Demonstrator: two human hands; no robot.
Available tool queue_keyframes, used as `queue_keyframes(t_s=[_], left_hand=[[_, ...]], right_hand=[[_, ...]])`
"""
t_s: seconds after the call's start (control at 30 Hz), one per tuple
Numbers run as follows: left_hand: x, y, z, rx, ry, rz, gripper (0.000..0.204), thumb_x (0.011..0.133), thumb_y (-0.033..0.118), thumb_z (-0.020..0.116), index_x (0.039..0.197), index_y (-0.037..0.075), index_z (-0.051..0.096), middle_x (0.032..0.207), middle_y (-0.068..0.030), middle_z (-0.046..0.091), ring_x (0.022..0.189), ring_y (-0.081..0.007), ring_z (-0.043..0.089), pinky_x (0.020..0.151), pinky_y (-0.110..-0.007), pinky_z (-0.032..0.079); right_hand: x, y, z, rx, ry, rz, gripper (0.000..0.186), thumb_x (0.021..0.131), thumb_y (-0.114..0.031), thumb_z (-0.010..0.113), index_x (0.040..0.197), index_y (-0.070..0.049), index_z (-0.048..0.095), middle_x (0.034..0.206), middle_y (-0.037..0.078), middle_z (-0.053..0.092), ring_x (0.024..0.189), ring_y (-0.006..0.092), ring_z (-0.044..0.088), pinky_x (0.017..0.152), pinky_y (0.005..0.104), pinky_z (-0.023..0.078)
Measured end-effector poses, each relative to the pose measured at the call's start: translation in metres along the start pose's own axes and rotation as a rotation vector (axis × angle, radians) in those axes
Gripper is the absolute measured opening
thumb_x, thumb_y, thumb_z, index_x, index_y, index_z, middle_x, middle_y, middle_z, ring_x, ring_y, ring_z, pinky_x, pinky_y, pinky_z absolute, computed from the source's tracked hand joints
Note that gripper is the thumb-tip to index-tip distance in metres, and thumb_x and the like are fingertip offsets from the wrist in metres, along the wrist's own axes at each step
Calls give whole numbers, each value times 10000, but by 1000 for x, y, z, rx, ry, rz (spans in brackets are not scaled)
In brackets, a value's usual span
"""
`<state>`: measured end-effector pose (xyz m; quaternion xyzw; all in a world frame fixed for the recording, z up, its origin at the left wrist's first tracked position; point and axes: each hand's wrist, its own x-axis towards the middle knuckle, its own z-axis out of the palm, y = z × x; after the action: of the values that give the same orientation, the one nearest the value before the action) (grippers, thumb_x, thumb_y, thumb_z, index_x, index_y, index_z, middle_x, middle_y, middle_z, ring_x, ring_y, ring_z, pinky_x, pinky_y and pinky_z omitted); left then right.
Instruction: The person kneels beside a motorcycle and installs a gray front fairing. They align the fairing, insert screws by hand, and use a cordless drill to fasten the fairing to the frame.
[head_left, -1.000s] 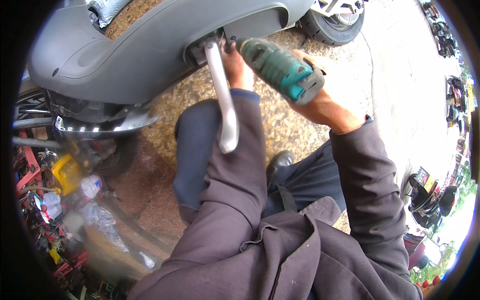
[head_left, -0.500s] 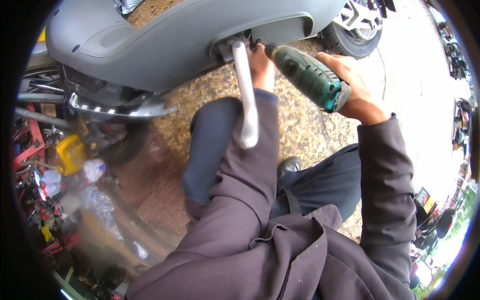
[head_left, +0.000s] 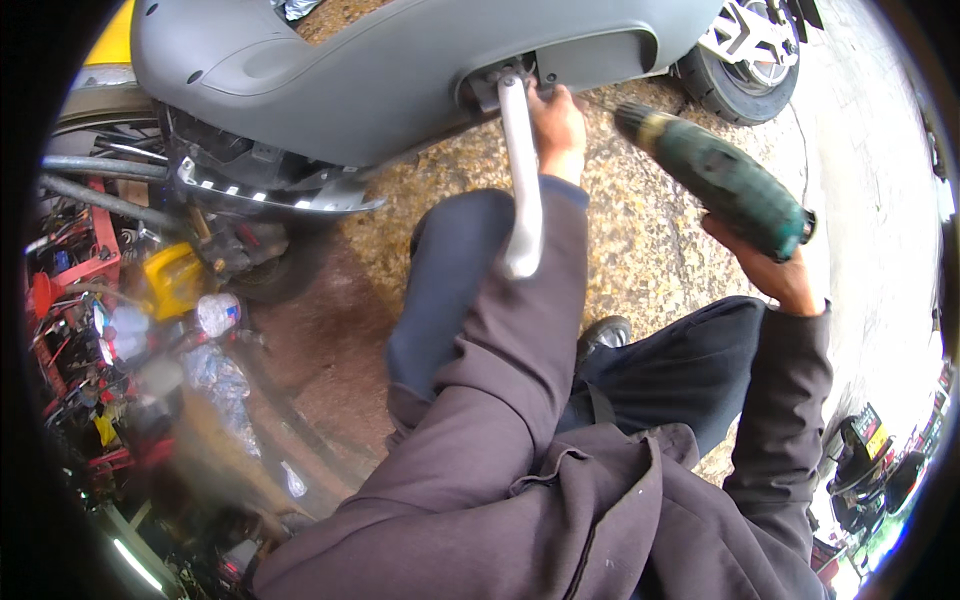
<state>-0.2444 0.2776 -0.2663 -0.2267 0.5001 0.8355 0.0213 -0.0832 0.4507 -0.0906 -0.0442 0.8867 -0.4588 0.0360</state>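
My right hand (head_left: pixel 765 265) is closed around the handle of a dark green cordless drill (head_left: pixel 720 175), its nose aimed up and left toward the scooter, apart from it. Beside the recess in the grey scooter body (head_left: pixel 330 100), my left hand (head_left: pixel 562 130) is up against the housing with its fingers bent. Whatever its fingertips grip is hidden. A silver crank arm (head_left: pixel 522 190) hangs down from the recess, in front of my left forearm. One dark bolt or hole (head_left: pixel 551 78) shows in the recess just above my left fingers.
The scooter's wheel (head_left: pixel 750 85) stands at the upper right on pebbled ground (head_left: pixel 640 240). On the left lie a yellow container (head_left: pixel 172 280), a plastic jar (head_left: pixel 218 314), crumpled clear plastic (head_left: pixel 218 385) and red metal parts. My knees and dark shoe (head_left: pixel 605 332) are below the scooter.
The drill has drawn back from the recess, moving right and down in my right hand. My left hand stays at the recess. The whole view has shifted slightly.
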Motion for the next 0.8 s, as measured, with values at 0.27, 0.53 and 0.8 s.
queue_keyframes(t_s=[0.27,0.53,0.8], left_hand=[[9,-4,-1,148,43,119,218,1006,53,465,1224,59,470,638,-79,595,398,-132,504,329,-262,381],[2,9,2,248,5,58,249,1014,57,455,1263,68,450,665,-72,589,432,-136,528,332,-276,401],[0,13,-1,260,11,-3,221,1018,82,485,1236,78,448,597,-51,564,414,-126,504,344,-274,382]], right_hand=[[-42,100,-85,14,-20,740,397,804,-117,789,1169,-15,669,1023,61,714,943,183,654,856,341,523],[-116,245,-15,358,-180,956,368,839,-239,744,1085,22,661,962,154,717,909,300,688,820,429,538],[-176,287,52,228,-101,1101,390,839,-276,738,1075,24,660,971,176,714,925,326,685,827,440,536]])
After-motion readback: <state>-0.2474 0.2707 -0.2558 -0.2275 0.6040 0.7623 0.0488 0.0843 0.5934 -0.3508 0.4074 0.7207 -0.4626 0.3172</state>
